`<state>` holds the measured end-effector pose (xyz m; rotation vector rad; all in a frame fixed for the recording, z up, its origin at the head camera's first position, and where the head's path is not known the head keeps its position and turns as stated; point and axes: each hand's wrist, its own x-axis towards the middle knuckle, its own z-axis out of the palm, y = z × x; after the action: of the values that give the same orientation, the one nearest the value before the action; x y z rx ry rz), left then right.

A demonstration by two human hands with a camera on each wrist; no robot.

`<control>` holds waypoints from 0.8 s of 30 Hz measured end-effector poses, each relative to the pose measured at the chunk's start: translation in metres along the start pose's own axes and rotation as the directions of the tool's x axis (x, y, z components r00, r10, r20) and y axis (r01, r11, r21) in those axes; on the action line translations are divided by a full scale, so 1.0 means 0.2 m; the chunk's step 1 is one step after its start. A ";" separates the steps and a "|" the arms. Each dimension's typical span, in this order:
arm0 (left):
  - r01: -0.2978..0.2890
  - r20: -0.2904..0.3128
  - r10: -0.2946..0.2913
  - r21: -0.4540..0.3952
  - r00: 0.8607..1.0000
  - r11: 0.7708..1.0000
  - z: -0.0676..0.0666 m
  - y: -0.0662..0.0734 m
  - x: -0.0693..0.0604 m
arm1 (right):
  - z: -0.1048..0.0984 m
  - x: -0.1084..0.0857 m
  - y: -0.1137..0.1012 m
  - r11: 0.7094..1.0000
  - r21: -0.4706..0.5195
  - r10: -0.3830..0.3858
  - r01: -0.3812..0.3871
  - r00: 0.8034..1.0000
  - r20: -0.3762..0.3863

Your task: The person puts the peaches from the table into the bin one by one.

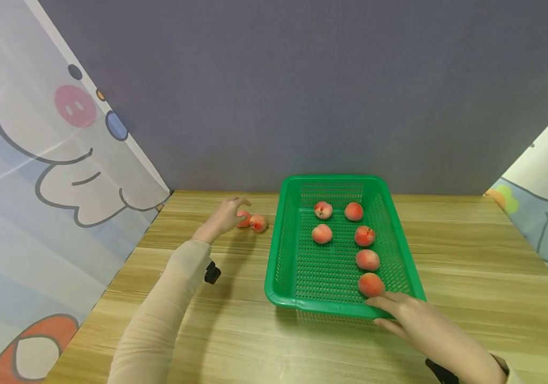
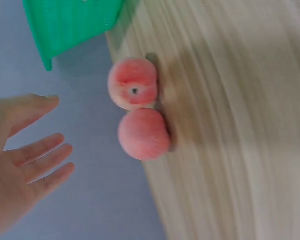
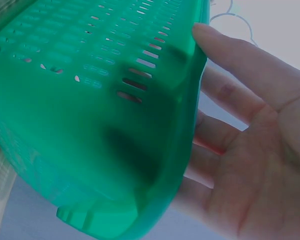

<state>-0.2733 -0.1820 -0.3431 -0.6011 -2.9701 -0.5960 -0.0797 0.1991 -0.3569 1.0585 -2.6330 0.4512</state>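
Note:
On the left of the table, my left hand (image 1: pixel 225 216) reaches over two peaches, its fingers spread and loosely bent. The left wrist view shows the redder peach (image 2: pixel 133 82) touching a pinker peach (image 2: pixel 144 134), with a gap between both and the hand. A green plastic basket (image 1: pixel 329 308) holds several peaches, most of them along its right side. My right hand (image 1: pixel 413 317) grips the basket's near right rim, thumb outside and fingers over the edge. Beside those fingertips lies the nearest peach (image 1: pixel 371 285). In the right wrist view the rim partly hides the fingers.
The basket stands on a wood-grain table (image 1: pixel 451 256). A grey panel (image 1: pixel 303 96) rises behind the table. Cartoon-print curtains (image 1: pixel 29 224) hang at both sides.

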 end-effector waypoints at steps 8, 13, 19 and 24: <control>0.053 0.036 -0.052 -0.023 0.998 0.998 0.08 -0.07 0.02 | 0.01 0.00 0.01 1.000 0.016 -0.011 0.011 1.000 0.015; 0.065 0.027 -0.064 -0.051 0.998 0.997 0.12 -0.11 0.03 | 0.01 0.00 0.02 0.999 0.024 -0.033 0.033 0.999 -0.005; 0.090 0.049 -0.088 -0.031 0.995 0.995 0.16 -0.14 0.05 | 0.01 0.01 0.02 1.000 0.016 -0.018 0.018 1.000 0.008; 0.124 0.082 -0.121 -0.029 0.989 0.992 0.19 -0.16 0.05 | 0.01 0.01 0.01 1.000 0.015 -0.011 0.011 1.000 0.013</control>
<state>-0.2934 -0.1906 -0.3878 -0.4575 -3.0959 -0.6470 -0.0823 0.1991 -0.3584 1.0835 -2.6379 0.4632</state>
